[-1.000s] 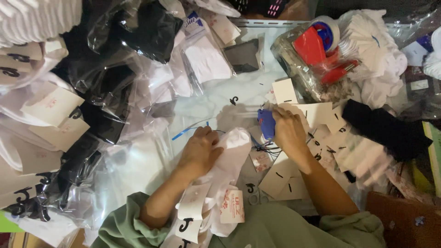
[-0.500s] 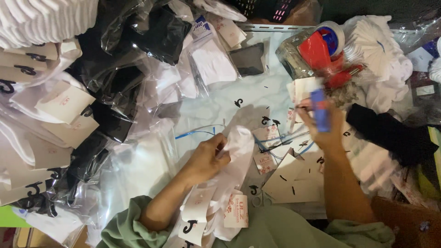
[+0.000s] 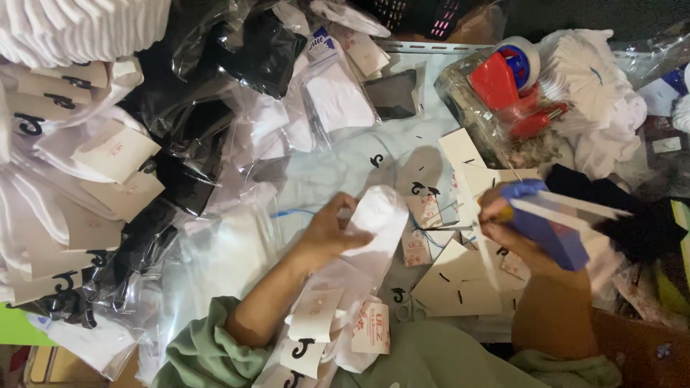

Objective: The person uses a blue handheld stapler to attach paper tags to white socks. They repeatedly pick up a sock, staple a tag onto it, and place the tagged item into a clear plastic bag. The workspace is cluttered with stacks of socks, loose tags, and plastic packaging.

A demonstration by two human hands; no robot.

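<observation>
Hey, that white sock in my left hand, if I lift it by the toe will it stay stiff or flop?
The white sock would probably flop: it already bends over the left hand. It looks like soft, light knit. The card labels may weigh down its lower end.

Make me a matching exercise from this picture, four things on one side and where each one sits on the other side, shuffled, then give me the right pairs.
Things:
1. white sock
2. blue tagging tool
3. red tape dispenser
4. stack of white fabric

Places:
A. top left corner
B. in the right hand
C. in a clear bag at the top right
D. gripped by the left hand, mid-frame

Pairs: 1-D, 2-B, 3-C, 4-A
</observation>
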